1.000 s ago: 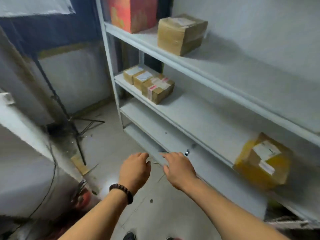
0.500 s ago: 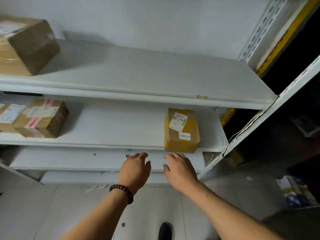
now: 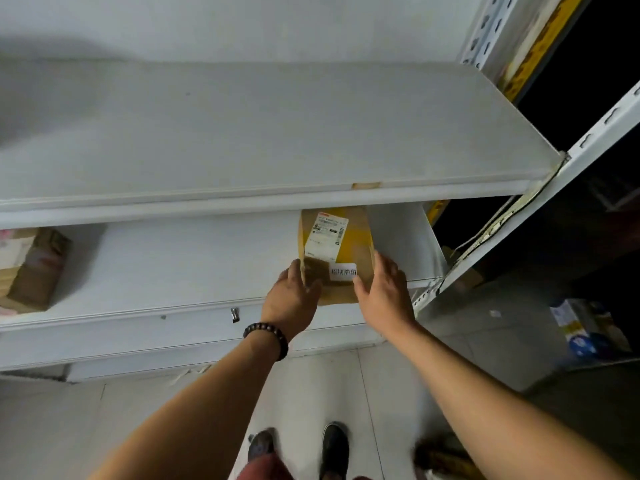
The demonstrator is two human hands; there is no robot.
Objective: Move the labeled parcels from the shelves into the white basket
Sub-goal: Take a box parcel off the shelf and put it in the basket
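Parcel [image 3: 341, 258]: small taped box, stiff, probably light.
Hold: left hand [image 3: 291, 296] and right hand [image 3: 384, 292] clamp opposite sides, fingers [image 3: 382, 271] curled on it.

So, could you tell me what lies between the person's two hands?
In the head view, the labeled parcel sits between the left hand and the right hand.

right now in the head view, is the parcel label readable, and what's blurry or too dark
Head view: the parcel is fairly sharp but its shipping label print is too small to read; the boxes at the left edge and the shoes are smeared; right of the rack upright it is nearly black; the wide lens bows the shelf edges.
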